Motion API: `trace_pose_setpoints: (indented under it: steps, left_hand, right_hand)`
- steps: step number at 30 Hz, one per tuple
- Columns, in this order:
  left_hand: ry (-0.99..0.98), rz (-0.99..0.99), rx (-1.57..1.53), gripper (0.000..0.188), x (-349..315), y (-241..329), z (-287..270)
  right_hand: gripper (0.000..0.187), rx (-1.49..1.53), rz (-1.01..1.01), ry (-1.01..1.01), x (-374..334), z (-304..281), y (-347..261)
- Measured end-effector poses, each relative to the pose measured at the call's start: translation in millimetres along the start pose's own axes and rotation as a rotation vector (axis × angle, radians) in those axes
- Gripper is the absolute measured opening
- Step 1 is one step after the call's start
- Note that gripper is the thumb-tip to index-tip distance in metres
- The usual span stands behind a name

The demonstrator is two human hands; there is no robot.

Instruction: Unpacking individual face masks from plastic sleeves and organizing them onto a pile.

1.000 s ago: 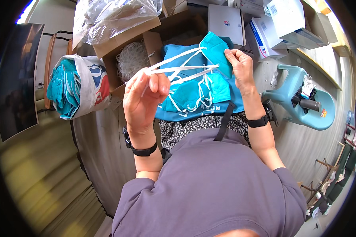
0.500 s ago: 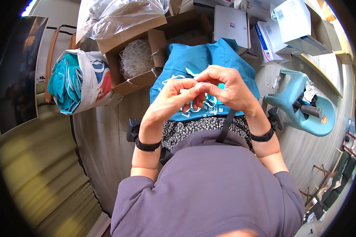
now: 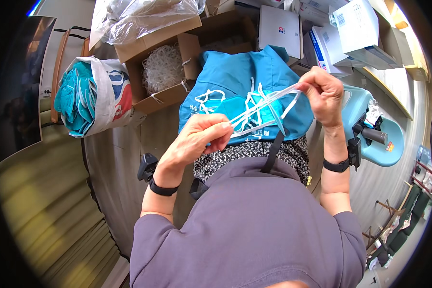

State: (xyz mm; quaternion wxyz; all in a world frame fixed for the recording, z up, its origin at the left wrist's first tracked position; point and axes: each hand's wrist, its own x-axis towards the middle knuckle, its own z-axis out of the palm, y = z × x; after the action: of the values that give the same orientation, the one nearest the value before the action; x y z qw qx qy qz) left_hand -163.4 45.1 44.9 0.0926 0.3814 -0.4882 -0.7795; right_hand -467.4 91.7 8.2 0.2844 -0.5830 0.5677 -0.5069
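White elastic straps are stretched between my two hands, above my lap. My left hand pinches their left end between thumb and fingers. At the upper right, my right hand is closed on the other end. A blue apron-like cloth with white print covers my lap. On it lie teal face masks with white straps, partly hidden behind the stretched ones. A narrow teal edge hangs by the straps near my right hand; whether it belongs to a held mask I cannot make out.
To the left stands a white bag full of teal masks. An open cardboard box ahead holds a heap of white elastic loops. A blue plastic stool bearing gloves and a dark cylinder is at right. White boxes are stacked beyond.
My hands were together over the lap and have moved apart, the right one up and rightward, the left one slightly left and down. White straps now span between them, and masks on the lap show.
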Motion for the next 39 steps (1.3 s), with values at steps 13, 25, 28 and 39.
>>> trace_pose_setpoints:
  steps: [13, 25, 28, 39]
  left_hand:
    - [-0.15, 0.01, -0.611, 0.02, 41.3, -33.2, -26.4]
    - [0.127, 0.007, -1.019, 0.061, 177.0, -46.7, -71.9]
    - [0.326, 0.147, -0.806, 0.099, 186.1, -2.0, -70.7]
    - [0.245, 0.358, 1.204, 0.021, 116.1, -87.2, -27.6]
  right_hand:
    - [0.022, 0.334, 0.108, -0.236, -14.3, -1.8, 0.8]
    - [0.05, 1.386, 0.439, -0.098, -44.3, -3.6, 9.7]
    - [0.064, 1.487, 0.326, -0.106, -50.9, 0.5, 13.1]
    - [0.036, 0.999, 0.488, -0.05, -72.1, 11.3, 33.6]
